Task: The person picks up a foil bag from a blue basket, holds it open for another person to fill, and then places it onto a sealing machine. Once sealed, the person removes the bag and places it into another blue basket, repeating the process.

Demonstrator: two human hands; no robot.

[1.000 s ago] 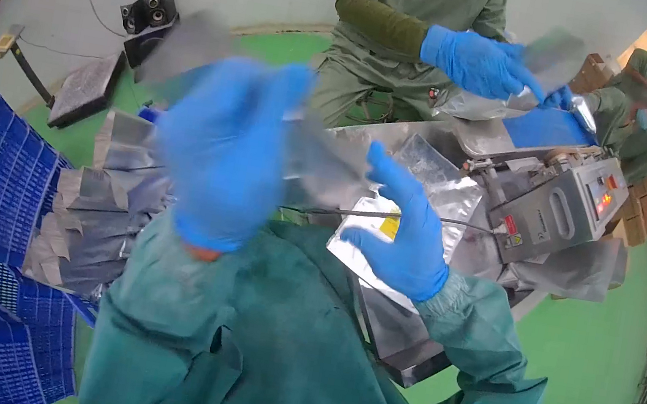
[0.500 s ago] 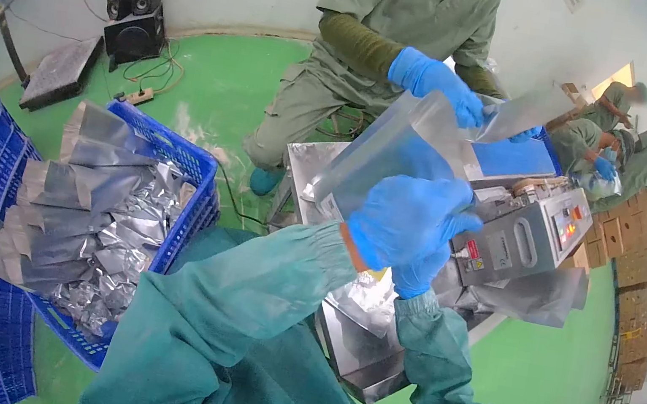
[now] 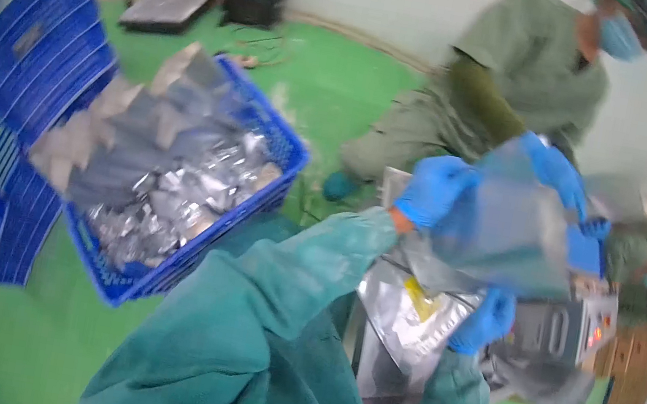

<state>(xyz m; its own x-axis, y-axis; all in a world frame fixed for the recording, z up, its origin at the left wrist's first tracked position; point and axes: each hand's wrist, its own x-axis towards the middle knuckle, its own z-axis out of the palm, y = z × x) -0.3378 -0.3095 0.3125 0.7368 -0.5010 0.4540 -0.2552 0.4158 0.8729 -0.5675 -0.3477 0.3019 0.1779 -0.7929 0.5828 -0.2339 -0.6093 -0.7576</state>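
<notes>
My left hand is closed on the upper left edge of a large translucent plastic bag, raised above the work surface. Below the bag, my right hand has its fingers curled by the bag's lower edge and beside a silver pouch; blur hides what they grip. That silver foil pouch, with a yellow patch on it, lies flat under my hands. A co-worker's gloved hand is at the far upper side of the translucent bag.
A blue crate full of silver pouches stands to the left, beside more blue crates. At right is a metal machine with a lit panel. A co-worker sits opposite. Cardboard boxes line the right side.
My hands have come apart: the left went up with the bag's edge, the right moved down and right. The bag is spread wider between them. My view has turned left.
</notes>
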